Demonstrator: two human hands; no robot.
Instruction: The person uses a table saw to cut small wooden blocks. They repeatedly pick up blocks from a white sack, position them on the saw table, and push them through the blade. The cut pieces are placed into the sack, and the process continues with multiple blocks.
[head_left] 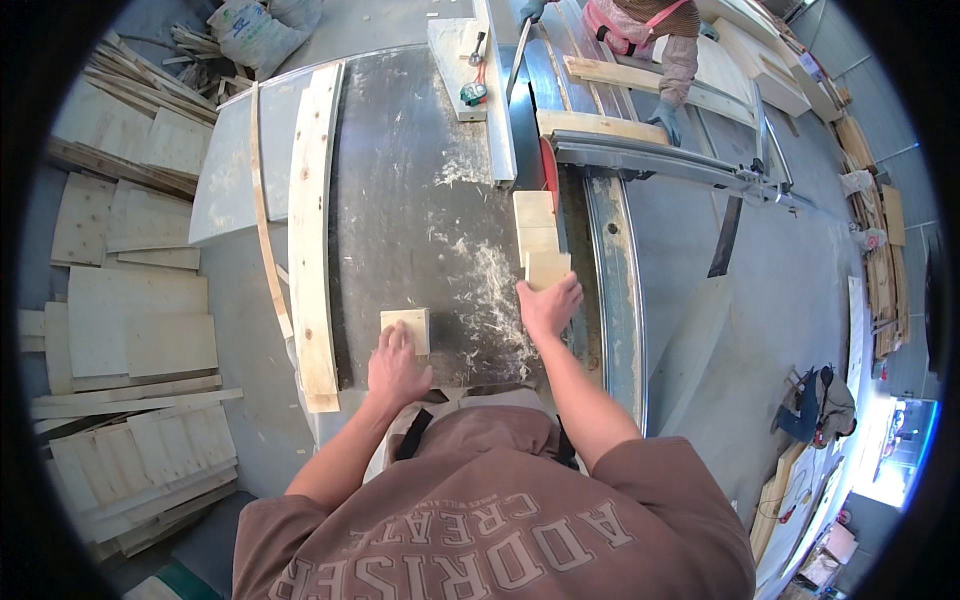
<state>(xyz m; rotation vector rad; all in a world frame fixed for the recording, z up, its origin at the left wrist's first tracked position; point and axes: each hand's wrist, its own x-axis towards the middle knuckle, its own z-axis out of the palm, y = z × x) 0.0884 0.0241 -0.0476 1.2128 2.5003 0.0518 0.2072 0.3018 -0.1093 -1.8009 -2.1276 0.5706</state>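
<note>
Surface (395, 200): dark metal, under and ahead of both grips.
Plank (315, 230): long, pale, knotted, lying left of left grip, well apart from it.
Fence (500, 120): metal, upright edge, ahead of right grip and slightly left. If it sits askew, pieces sliding along it could bind.
Beam (600, 127): pale, ahead and right of right grip, co-worker's gloved hand (667, 120) at its right end. Two people near one cutting area; poor timing could bring hands close.
Wood pieces (535, 215): short, pale, in line just ahead of right grip, running up toward the disc. Gaps or skew in the line could make one twist or kick back.
Right grip (550, 303): thumb and fingers narrowed around near end of nearest piece (547, 268). Pushing too far by hand could bring fingers to the disc.
Left grip (398, 370): fingers over the block; pinching or just resting, can't tell.
Disc (549, 165): red edge, probably saw blade, beyond the pieces from right grip; spinning or not, can't tell.
Block (405, 317): small, square, pale, under left fingertips; could skid if pressed off-centre.
Shavings (490, 290): scattered between grips; could lodge under wood and tilt it.
</note>
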